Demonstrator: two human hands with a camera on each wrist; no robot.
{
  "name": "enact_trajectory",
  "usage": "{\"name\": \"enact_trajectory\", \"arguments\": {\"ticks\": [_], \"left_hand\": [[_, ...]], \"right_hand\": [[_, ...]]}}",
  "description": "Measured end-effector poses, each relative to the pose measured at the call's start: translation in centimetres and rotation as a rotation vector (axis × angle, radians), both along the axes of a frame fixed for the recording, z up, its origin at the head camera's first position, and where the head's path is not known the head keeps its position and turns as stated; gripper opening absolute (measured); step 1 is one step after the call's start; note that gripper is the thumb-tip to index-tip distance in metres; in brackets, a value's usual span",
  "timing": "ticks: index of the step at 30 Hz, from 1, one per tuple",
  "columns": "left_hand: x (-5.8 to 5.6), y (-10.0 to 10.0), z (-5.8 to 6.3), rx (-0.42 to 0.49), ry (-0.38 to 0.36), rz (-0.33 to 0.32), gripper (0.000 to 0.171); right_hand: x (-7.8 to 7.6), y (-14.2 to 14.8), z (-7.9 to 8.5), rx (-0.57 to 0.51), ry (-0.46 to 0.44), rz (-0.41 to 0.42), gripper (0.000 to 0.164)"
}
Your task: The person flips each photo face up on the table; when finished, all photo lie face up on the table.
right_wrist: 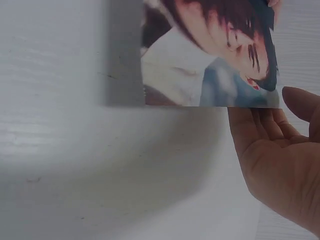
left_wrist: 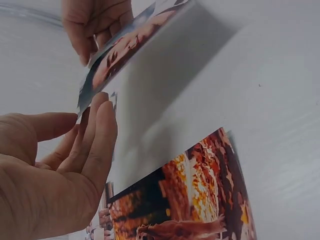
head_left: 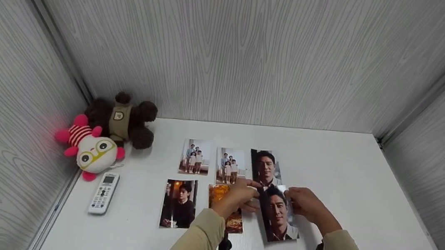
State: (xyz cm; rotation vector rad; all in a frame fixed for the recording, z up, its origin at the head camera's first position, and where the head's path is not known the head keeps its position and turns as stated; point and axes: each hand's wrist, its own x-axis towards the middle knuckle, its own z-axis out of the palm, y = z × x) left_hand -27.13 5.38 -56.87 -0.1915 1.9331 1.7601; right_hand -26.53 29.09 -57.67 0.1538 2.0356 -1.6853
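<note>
Both hands hold a portrait photo (head_left: pixel 278 215) by its upper edge, tilted above the white table. My left hand (head_left: pixel 238 196) pinches its upper left corner between thumb and fingers. At the upper right corner, my right hand (head_left: pixel 306 202) grips it, with fingers behind the print in the right wrist view. The held photo (left_wrist: pixel 122 55) casts a shadow on the table in the left wrist view. Just behind it lies a matching portrait photo (head_left: pixel 264 165), partly overlapped in the head view. An autumn-leaf photo (head_left: pixel 235 226) lies beneath the left forearm, partly hidden.
Two family photos (head_left: pixel 195 158) lie in the back row, and a photo of a person in a dark sweater (head_left: pixel 179 206) in front. Leftward are a white remote (head_left: pixel 104 194), a brown plush toy (head_left: pixel 122 120) and a pink-and-white plush toy (head_left: pixel 95 152). Panel walls (head_left: pixel 231 50) enclose the table.
</note>
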Motion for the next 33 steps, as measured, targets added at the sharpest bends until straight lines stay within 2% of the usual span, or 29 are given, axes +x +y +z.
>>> {"name": "enact_trajectory", "arguments": {"ticks": [4,8,16,21,27,33], "left_hand": [[0.3,0.1,-0.1,-0.054,0.030,-0.006,0.039],[0.4,0.0,0.0,-0.077,0.041,-0.026,0.039],[0.3,-0.1,0.1,-0.071,0.016,-0.063,0.034],[0.5,0.0,0.1,-0.062,0.003,-0.074,0.033],[0.4,-0.2,0.2,-0.068,-0.018,-0.073,0.037],[-0.9,-1.7,0.8,-0.100,0.009,-0.063,0.040]], "right_hand": [[0.1,0.0,-0.4,0.048,-0.021,0.006,0.036],[0.1,0.0,-0.8,0.063,-0.034,0.007,0.029],[0.1,0.2,-1.6,0.085,-0.061,-0.035,0.024],[0.4,0.6,-1.7,0.107,-0.071,-0.016,0.024],[0.2,0.9,-0.9,0.274,-0.043,0.010,0.030],[-1.0,1.6,1.0,0.456,0.000,0.034,0.039]]}}
